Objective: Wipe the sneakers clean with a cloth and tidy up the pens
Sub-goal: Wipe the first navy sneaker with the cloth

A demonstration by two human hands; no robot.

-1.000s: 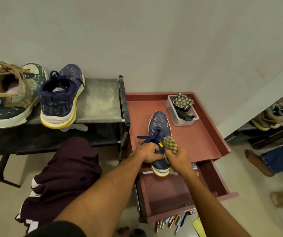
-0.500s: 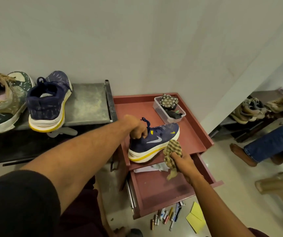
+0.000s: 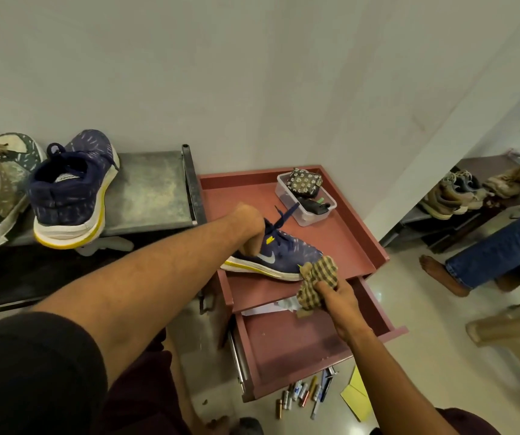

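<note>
Left hand (image 3: 249, 221) gripping navy sneaker (image 3: 287, 255) at collar, fingers curled into opening; shoe sitting on red cabinet top (image 3: 243, 196), toe pointing toward 4 o'clock. Right hand (image 3: 337, 296) clutching checked cloth (image 3: 318, 277), fingers closed round it, bunching it against toe. Open drawer (image 3: 284, 340) jutting out at 6 o'clock of shoe. Pens (image 3: 306, 394) lying scattered on floor at 6 o'clock of drawer. Matching sneaker (image 3: 73, 189) standing on metal rack (image 3: 148, 189) at 9 o'clock.
</note>
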